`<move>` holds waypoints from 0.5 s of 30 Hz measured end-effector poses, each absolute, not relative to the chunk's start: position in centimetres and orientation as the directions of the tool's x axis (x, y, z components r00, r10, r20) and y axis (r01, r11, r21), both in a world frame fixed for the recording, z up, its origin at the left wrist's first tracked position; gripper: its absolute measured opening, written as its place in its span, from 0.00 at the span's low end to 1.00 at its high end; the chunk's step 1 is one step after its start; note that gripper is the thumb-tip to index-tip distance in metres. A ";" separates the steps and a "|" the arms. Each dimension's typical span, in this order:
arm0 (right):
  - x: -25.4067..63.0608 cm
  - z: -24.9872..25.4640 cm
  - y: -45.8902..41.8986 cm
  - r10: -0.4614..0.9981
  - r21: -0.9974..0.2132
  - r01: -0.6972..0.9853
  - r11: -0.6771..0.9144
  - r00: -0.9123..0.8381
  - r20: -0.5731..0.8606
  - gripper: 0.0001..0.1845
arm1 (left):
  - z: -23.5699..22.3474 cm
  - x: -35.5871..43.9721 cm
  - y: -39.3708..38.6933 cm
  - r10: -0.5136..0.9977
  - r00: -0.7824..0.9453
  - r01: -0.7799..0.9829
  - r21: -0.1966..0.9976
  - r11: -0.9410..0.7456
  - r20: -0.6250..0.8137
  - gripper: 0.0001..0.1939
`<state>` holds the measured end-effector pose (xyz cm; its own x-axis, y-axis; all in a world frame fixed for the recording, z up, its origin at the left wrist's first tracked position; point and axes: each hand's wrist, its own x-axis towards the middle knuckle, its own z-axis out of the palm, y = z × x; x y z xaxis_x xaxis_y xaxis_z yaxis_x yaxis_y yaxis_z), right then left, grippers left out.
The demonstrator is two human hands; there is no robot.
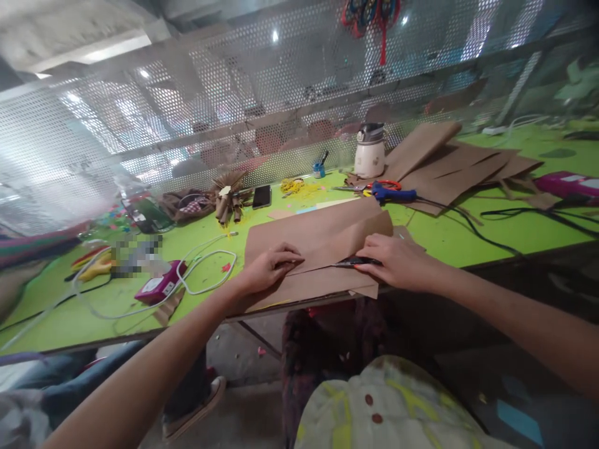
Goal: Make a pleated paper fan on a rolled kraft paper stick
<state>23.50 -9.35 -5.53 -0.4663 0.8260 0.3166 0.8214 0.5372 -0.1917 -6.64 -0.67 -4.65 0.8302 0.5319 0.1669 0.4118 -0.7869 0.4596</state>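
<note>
A folded sheet of brown kraft paper (313, 240) lies on the green table (491, 231) near its front edge. My left hand (269, 267) rests on the paper's left part, fingers curled and pressing on a fold. My right hand (393, 260) is closed around a pair of dark scissors (350, 262) whose blades point left along the paper's fold line.
More brown paper sheets (449, 165), red-handled scissors (386, 185), a blue tool with a black cord (393, 194), a white jar (369, 153), a phone (262, 196), a pink box (156, 287) with white cable, and paper rolls (227, 199) lie about. A perforated metal screen backs the table.
</note>
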 end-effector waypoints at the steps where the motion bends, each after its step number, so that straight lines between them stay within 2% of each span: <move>1: 23.3 -5.5 -9.2 0.825 -0.189 0.820 0.540 -0.472 0.311 0.14 | -4.7 -6.6 -0.6 0.531 0.831 0.412 0.458 -0.788 0.167 0.16; 7: 23.5 -5.5 -9.2 0.797 -0.207 0.784 0.585 -0.508 0.327 0.13 | -4.8 -6.7 -0.7 0.528 0.829 0.414 0.433 -0.801 0.182 0.16; 11: 24.3 -5.6 -10.3 0.810 -0.245 0.781 0.574 -0.499 0.307 0.14 | -5.1 -6.7 -0.6 0.522 0.830 0.403 0.435 -0.805 0.197 0.16; 15: 23.7 -5.5 -10.1 0.822 -0.232 0.798 0.556 -0.489 0.291 0.15 | -5.1 -6.7 -0.6 0.527 0.826 0.410 0.430 -0.804 0.199 0.16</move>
